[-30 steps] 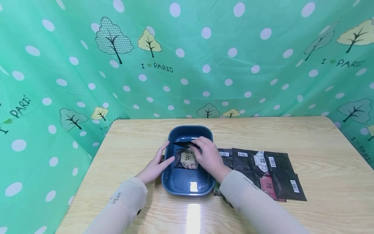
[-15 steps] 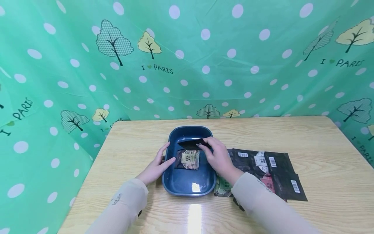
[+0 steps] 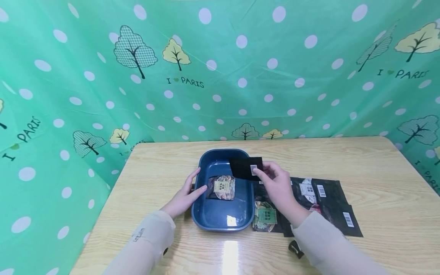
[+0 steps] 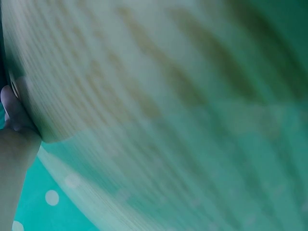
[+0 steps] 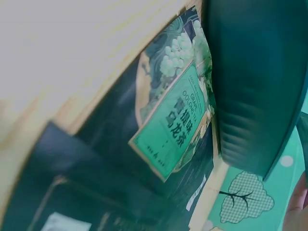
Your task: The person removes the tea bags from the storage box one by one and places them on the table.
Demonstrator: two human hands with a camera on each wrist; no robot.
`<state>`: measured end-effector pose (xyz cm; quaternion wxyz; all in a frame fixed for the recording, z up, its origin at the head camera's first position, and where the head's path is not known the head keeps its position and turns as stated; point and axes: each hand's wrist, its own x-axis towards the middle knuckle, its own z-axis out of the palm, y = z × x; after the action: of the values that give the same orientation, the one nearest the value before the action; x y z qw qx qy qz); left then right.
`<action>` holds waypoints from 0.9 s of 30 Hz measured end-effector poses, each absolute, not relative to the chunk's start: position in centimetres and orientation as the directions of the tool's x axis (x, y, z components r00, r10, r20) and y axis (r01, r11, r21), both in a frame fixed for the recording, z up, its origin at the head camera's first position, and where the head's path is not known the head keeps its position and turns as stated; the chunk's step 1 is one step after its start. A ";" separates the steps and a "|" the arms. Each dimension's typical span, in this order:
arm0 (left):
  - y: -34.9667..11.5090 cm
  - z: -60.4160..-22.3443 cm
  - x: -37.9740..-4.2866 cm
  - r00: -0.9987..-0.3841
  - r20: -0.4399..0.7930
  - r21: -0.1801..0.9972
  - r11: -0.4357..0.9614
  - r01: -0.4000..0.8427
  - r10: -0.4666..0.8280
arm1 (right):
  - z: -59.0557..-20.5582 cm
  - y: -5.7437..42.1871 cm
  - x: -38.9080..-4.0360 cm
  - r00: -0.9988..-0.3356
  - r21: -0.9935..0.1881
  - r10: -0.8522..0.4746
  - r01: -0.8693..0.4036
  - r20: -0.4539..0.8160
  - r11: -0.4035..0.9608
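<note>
My right hand pinches a flat black tea sachet by its right end, thumb on the white barcode label. This sachet hangs over the right rim of a dark blue plastic bin. Inside the bin lies another tea sachet, its pale label facing up. My left hand rests against the bin's left side, fingers extended and thumb at the rim. Below my right hand, a sachet with a green oolong tea label lies beside the bin wall in the right wrist view.
Several more black sachets overlap on the wooden table to the right of the bin. A small black object shows by the right sleeve. A green patterned cloth hangs behind the table.
My right hand has moved right with the tea sachet, from above the bin's inside to its right rim. The sachet's flat face now shows. My left hand stays at the bin.
</note>
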<state>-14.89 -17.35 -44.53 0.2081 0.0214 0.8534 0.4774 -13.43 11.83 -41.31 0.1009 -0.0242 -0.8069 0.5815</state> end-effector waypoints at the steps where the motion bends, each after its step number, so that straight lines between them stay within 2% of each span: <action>1: -17.3 -44.6 -14.9 -0.913 -0.336 0.821 0.546 -0.164 0.231 | -41.3 12.1 -13.3 -0.978 -0.947 0.172 -0.060 0.119 0.317; 12: -17.3 -45.1 -15.0 -0.915 -0.333 0.824 0.543 -0.165 0.227 | -40.7 15.5 -11.7 -0.968 -0.956 0.242 0.133 -0.068 0.263; 19: -17.3 -45.2 -15.1 -0.915 -0.338 0.820 0.545 -0.172 0.220 | -41.0 17.7 -10.5 -0.971 -0.942 0.205 0.183 -0.127 0.283; 27: -17.4 -45.0 -15.0 -0.916 -0.335 0.822 0.545 -0.167 0.223 | -41.8 19.2 -9.0 -0.960 -0.911 0.124 0.278 -0.251 0.306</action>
<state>-15.01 -17.38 -45.03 0.2048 0.0163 0.8547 0.4767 -9.02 19.20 -41.79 -0.0668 -0.1249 -0.8052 0.5758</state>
